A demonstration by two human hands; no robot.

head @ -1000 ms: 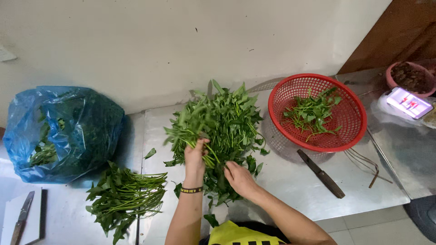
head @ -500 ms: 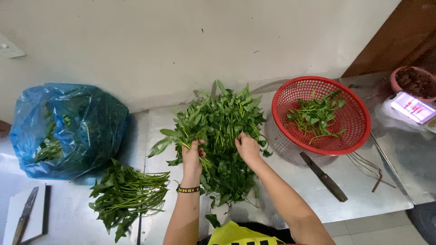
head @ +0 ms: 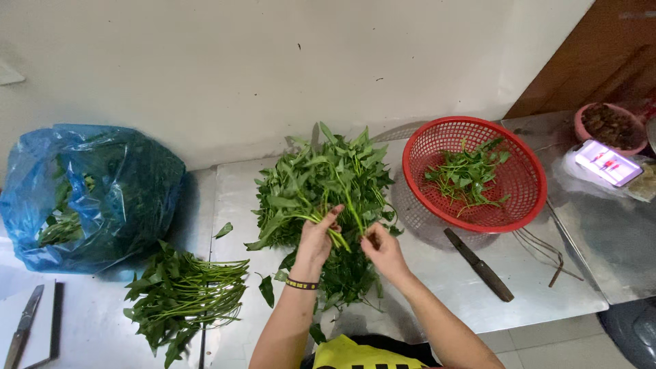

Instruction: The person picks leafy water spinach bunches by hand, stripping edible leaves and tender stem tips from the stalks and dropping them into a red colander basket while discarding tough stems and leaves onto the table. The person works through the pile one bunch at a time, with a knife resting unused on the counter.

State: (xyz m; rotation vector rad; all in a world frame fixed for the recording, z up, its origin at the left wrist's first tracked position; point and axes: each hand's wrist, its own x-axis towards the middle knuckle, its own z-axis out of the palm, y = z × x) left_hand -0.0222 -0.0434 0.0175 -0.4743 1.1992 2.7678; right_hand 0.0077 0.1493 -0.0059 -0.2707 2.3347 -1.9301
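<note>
The left hand (head: 316, 239) pinches a few green stems (head: 339, 236) at the near edge of the greens pile (head: 321, 191) in the middle of the bench (head: 437, 280). The right hand (head: 383, 249), just beside it, has its fingers curled on the same stems. Right of the pile sits a red basket (head: 526, 198) with some greens, a knife (head: 478, 265) before it. Left lie a smaller bunch (head: 184, 294) and a blue bag (head: 89, 195).

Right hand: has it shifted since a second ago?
Yes. The right hand went up toward the red basket, then came back down by the left hand.
</note>
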